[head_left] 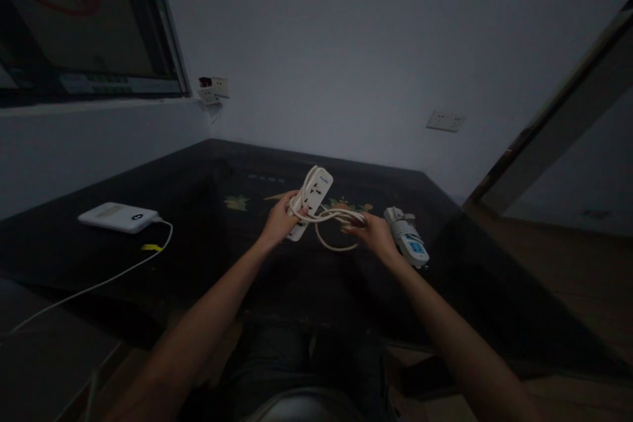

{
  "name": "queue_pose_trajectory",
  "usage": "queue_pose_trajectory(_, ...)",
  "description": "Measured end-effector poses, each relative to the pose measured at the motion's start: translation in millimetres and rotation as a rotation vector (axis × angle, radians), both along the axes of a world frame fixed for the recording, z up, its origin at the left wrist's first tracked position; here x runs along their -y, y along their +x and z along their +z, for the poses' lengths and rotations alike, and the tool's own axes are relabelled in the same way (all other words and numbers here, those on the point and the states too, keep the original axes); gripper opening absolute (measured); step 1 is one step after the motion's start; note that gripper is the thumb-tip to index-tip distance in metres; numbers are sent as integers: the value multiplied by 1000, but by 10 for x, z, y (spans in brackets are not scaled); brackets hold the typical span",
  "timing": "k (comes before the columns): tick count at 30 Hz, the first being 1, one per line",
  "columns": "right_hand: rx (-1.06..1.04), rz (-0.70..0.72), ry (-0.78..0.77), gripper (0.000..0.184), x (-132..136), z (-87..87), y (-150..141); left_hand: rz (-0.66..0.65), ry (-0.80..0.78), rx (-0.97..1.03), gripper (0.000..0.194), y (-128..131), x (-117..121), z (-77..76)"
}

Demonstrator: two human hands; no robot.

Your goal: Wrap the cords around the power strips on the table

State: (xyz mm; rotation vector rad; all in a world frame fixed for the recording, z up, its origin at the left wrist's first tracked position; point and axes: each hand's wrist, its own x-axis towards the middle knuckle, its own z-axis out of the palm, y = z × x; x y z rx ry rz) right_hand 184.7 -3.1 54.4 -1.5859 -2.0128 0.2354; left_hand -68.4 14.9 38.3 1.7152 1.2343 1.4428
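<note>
My left hand [283, 217] is closed around a white power strip [315, 192], which is held at a tilt above the dark table. Part of the strip's pale cord [329, 215] loops over the strip near my left thumb. The cord runs across to my right hand [370, 232], whose fingers are closed on it, and one loop hangs between the hands. Just right of my right hand lies a second power strip [414, 247] with blue sockets, its grey cord wrapped around it. Whether the plug is inside my right hand is hidden.
A white power bank [119, 217] lies on the left of the dark table [208, 277], its white cable trailing off the near left edge. Beside that cable is a yellow tag [151, 247]. Wall sockets [445, 120] sit behind the table, and a window is at upper left.
</note>
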Motion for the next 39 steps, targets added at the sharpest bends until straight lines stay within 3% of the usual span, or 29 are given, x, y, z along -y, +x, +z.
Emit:
queue_pose_trajectory(3,213,-45,167,14,74,221,95,-78,4,1,62,6,-15,-14)
queue_pose_trajectory(6,346,-18,226,13,124,398,200,-178,-18,-7,64,15,-33,-43)
queue_pose_trajectory(13,474,80,247,13,125,804,354,-410,-40,-115,65,47,8,-94)
queue_pose_trajectory(18,464,153,286,11,67,1000,321,-524,-128,-48,62,79,114,-3)
queue_pose_trajectory(30,257,337,195,6,-94,1016,141,-686,-321,-132,65,41,332,193)
queue_pose_trajectory(36,118,368,119,7,-198,812,79,-818,-369,-15,67,30,366,202)
queue_pose_trajectory(39,-31,354,121,8,-217,620,36,-766,-358,126,72,47,342,117)
